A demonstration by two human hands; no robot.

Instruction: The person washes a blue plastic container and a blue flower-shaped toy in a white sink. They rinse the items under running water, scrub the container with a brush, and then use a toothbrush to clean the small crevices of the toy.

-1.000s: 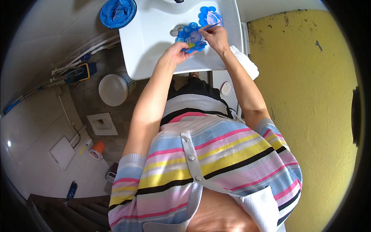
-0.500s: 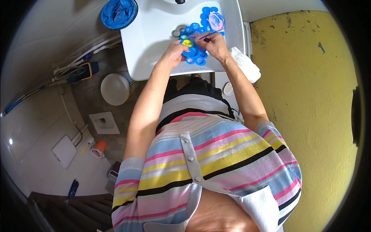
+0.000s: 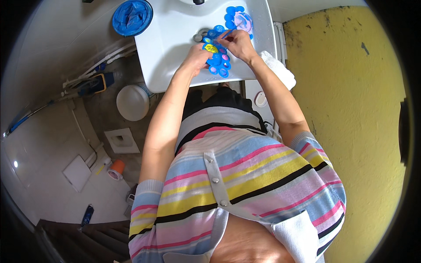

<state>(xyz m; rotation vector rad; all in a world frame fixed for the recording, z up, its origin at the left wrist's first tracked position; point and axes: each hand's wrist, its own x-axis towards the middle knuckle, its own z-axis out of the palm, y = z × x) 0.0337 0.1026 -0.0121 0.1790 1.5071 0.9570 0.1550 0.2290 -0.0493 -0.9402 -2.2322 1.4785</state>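
Observation:
Over a white washbasin point(image 3: 169, 48), my left hand point(image 3: 197, 58) grips the edge of a blue, round-lobed paint palette point(image 3: 215, 60). Its middle well carries bright yellow paint, and smaller wells show pink. Close above it is my right hand point(image 3: 240, 45), fingers pinched together on a thin stick like a paintbrush; its tip is too small to make out. A second blue palette point(image 3: 230, 17) lies at the basin's back right with pale pink paint point(image 3: 242, 22) in it. Small grey round pieces point(image 3: 198, 38) sit beside the held palette.
A blue bag-lined container point(image 3: 132, 18) stands at the basin's left. Below the faucet point(image 3: 198, 1) is the basin's floor. A white towel point(image 3: 277, 70) hangs over the right edge. A white bucket point(image 3: 132, 103) stands on the floor; a yellow wall point(image 3: 351, 109) rises at right.
My right hand has shifted slightly up, and the thin stick no longer shows sticking out to its right. The left hand keeps its grip on the palette, which has turned slightly.

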